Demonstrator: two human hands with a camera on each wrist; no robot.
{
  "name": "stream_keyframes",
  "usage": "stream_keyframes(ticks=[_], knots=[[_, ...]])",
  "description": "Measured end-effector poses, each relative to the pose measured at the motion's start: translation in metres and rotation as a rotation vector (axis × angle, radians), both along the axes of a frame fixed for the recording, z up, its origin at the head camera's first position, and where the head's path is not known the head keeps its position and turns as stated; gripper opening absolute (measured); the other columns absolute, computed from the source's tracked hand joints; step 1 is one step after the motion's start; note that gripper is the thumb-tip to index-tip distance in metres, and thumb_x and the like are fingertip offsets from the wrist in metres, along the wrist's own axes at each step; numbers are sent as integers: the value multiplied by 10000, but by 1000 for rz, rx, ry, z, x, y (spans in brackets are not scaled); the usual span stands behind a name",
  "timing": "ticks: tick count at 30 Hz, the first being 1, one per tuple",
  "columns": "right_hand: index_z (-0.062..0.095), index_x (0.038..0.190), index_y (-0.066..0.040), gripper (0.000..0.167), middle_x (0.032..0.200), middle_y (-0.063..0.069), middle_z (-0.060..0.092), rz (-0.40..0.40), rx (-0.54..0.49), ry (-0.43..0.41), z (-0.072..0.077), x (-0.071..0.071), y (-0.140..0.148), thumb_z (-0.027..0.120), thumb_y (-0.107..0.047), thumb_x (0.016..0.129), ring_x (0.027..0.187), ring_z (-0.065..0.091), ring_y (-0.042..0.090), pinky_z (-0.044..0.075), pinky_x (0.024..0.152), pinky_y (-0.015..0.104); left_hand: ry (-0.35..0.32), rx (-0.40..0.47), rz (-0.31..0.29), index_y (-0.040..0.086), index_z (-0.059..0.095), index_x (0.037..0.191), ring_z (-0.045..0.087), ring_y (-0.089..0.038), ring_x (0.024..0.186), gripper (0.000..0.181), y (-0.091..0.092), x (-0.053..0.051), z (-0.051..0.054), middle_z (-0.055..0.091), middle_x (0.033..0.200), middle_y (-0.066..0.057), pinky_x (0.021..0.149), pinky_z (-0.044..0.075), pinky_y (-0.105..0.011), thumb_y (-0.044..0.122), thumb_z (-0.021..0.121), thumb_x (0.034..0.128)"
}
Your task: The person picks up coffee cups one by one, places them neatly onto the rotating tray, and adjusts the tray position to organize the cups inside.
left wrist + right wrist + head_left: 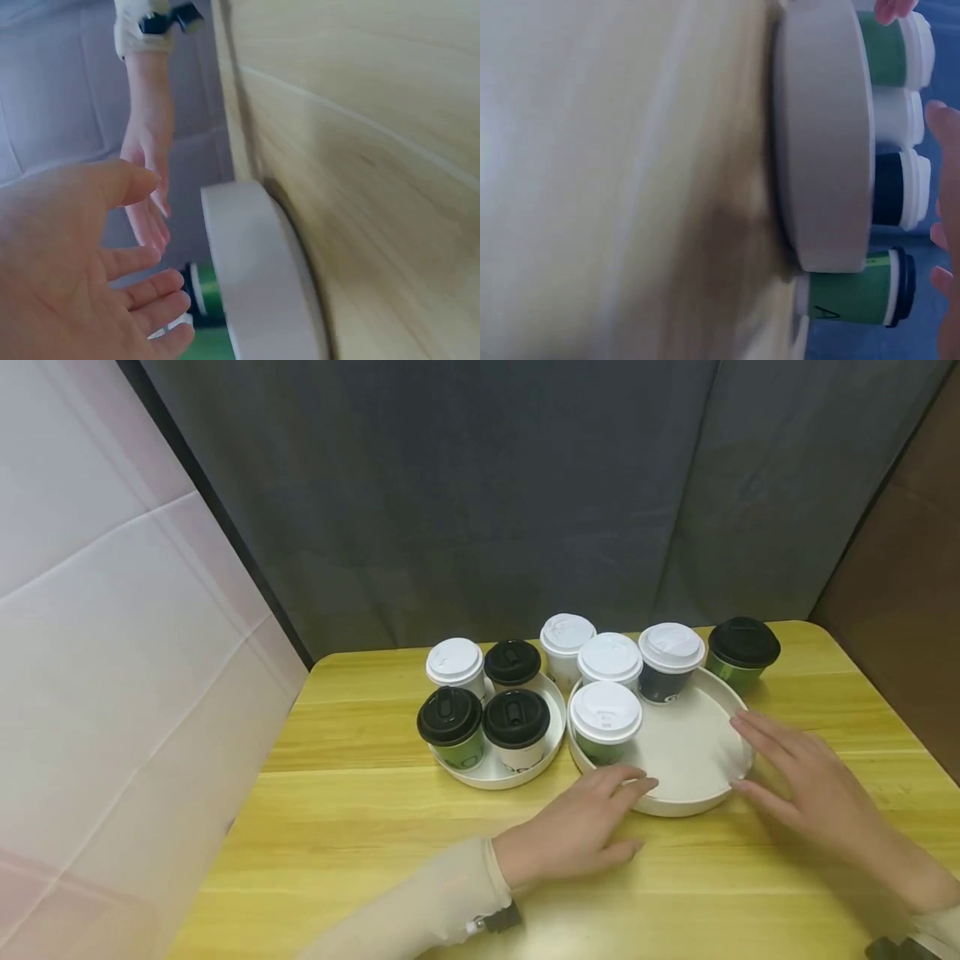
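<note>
A large round cream tray [690, 747] bears three white-lidded paper cups along its left and back: a green cup [602, 748], a white cup [610, 658] and a dark blue cup [663, 683]. My left hand [577, 831] hovers by the tray's front rim, fingers loosely extended and holding nothing. At the right rim my right hand [813, 785] has its fingers spread, fingertips at or very near the edge; contact cannot be made out. Both hands also appear in the left wrist view, the left hand [82, 262] palm showing.
On the left, a smaller round tray [491, 783] carries several cups with black or white lids. One white cup [567, 647] stands behind the trays. A black-lidded green cup [738, 675] stands on the table [360, 827] behind the large tray's right side. A dark curtain [450, 502] closes the back.
</note>
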State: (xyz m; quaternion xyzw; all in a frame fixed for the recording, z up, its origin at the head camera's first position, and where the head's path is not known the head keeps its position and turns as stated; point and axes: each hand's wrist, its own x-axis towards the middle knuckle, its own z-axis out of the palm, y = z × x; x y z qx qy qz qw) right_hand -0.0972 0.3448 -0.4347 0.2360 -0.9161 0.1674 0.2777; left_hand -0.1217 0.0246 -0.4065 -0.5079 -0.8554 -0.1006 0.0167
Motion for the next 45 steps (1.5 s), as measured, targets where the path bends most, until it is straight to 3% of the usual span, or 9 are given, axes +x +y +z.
stream_keyframes(ticks=[3,8,12,16,19,29,36,45], knots=[[504,1456,-143,691,1478,106,534,-42,-37,13,7,-7,3,562,-587,930,1421,441,168,252,1232,252,-22,0,-6,133,321,1529,412,-176,1421,700,13,2,7,397,1529,-43,1224,309,-295,412,595,949],[499,1459,-151,670,1451,152,551,-114,-88,17,16,-22,10,751,-309,858,1231,547,434,374,1157,488,-72,39,27,131,287,1542,407,-162,1428,720,39,3,19,369,1556,-48,1202,337,-268,425,584,955],[510,1447,-127,714,1416,200,563,-169,-132,13,23,-39,15,798,-179,796,1218,541,471,413,1078,556,-196,98,81,130,282,1542,386,-137,1440,720,61,0,26,342,1576,-41,1181,342,-213,398,591,949],[486,1463,-127,688,1430,252,526,-237,-181,-59,31,-54,21,769,-213,842,1253,503,512,410,956,668,-334,144,118,131,277,1547,342,-103,1462,718,80,-6,29,320,1593,-10,1173,309,-158,380,579,944],[437,1494,-117,683,1464,274,479,-274,-200,-138,36,-64,24,722,-274,893,1277,466,535,386,950,692,-405,175,134,124,275,1549,326,-91,1469,712,92,-11,29,311,1601,2,1169,295,-141,371,557,943],[259,1561,-51,847,1539,316,338,-326,-142,-334,44,-100,31,653,-446,923,1326,360,580,300,1018,738,-495,261,275,139,273,1553,328,-65,1464,719,129,-25,28,325,1593,38,1150,318,-137,379,558,938],[232,1559,-15,923,1515,355,336,-348,-119,-394,47,-118,32,655,-504,899,1323,346,590,289,989,758,-566,286,344,157,279,1551,346,-68,1450,731,147,-32,21,344,1578,39,1130,351,-149,379,580,923],[240,1557,-22,902,1480,375,363,-369,-128,-427,44,-123,33,636,-509,910,1287,369,593,290,984,742,-643,321,365,130,195,1580,263,-75,1497,794,161,-47,16,252,1633,16,1165,305,-156,367,564,919]])
